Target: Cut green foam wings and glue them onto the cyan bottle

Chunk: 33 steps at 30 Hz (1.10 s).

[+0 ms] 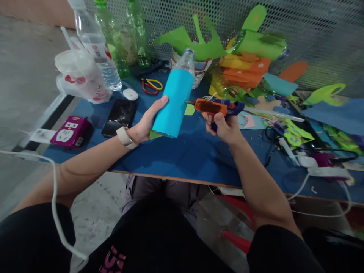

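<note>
My left hand (pixel 148 119) is closed around a clear plastic bottle (pixel 174 100) wrapped in bright blue paper. The bottle leans, with its bare neck pointing up and away from me; my thumb lies on the paper and the other fingers are hidden behind. In my right hand (pixel 224 127) is an orange and dark blue glue gun (pixel 212 107), gripped by its handle. Its nozzle points left and is close to the bottle's right side; whether it touches I cannot tell. A clear glue stick (pixel 274 113) sticks out of the gun's back.
Scissors (pixel 152 86), a black phone (pixel 118 117) and a purple power adapter (pixel 71 132) lie at left. Behind them stand a drink cup (pixel 81 76), a water bottle (pixel 99 53) and green bottles (pixel 112 41). Paper cut-outs (pixel 247 70) and cables crowd the right. A white cable (pixel 55 197) crosses my left arm.
</note>
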Each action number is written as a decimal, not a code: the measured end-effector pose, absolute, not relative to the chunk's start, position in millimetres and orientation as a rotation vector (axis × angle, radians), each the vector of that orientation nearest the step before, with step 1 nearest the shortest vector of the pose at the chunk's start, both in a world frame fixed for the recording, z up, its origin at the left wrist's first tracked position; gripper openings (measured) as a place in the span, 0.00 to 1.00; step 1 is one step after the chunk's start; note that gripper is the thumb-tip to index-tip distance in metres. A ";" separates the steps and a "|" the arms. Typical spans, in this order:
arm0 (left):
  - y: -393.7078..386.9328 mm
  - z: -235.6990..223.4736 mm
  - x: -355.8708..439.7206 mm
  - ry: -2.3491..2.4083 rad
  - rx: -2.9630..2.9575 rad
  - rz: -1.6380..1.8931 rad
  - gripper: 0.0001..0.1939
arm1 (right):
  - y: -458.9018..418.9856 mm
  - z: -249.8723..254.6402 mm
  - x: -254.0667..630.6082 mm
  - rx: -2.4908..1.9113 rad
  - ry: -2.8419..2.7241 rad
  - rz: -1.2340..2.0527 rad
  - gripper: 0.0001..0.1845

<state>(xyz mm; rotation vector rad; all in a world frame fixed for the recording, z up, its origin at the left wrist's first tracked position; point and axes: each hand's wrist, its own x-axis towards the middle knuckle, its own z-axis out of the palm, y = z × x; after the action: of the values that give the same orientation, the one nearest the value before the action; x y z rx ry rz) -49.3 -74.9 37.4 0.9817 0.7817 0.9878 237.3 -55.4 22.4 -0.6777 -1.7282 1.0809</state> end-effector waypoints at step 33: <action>-70.9 28.7 -48.1 0.751 0.946 0.955 0.37 | -54.8 28.9 234.6 -0.825 -1.654 1.120 0.42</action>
<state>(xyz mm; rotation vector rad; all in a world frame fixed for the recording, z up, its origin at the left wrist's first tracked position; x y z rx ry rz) -48.1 -70.9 28.7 0.9461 0.7513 0.9545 234.6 -54.8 28.9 -0.8246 -1.6544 1.1199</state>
